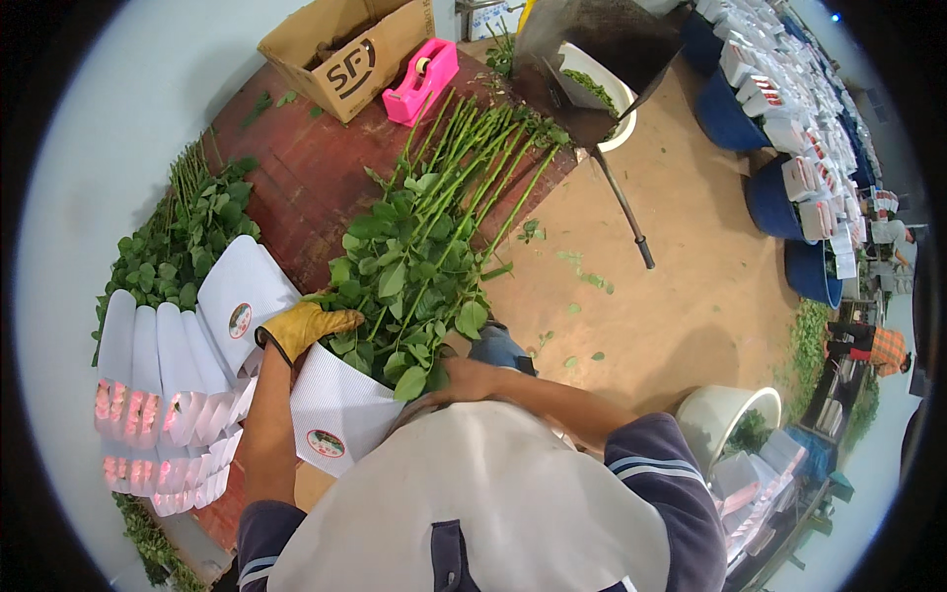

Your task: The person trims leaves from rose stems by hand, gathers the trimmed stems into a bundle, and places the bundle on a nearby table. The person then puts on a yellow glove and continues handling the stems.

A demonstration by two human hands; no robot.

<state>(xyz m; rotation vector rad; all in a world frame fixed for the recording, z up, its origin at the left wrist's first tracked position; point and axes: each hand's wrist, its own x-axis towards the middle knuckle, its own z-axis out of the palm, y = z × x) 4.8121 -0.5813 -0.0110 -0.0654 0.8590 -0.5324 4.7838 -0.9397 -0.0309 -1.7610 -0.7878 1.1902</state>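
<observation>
Your gloved left hand (301, 329) presses flat, fingers released, on the leafy stem bunch (424, 237) lying mid-surface on the white wrap sheet (335, 400), steadying it (right hand (464, 380) beneath foliage; grip unreadable).

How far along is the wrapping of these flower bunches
Done: a row of wrapped bunches lies at the left. In hand: the gloved left hand rests on the leafy stems lying over a white paper sleeve; the right hand is hidden beneath the leaves. Left: this bunch is unwrapped, and loose stems wait behind the row.
</observation>
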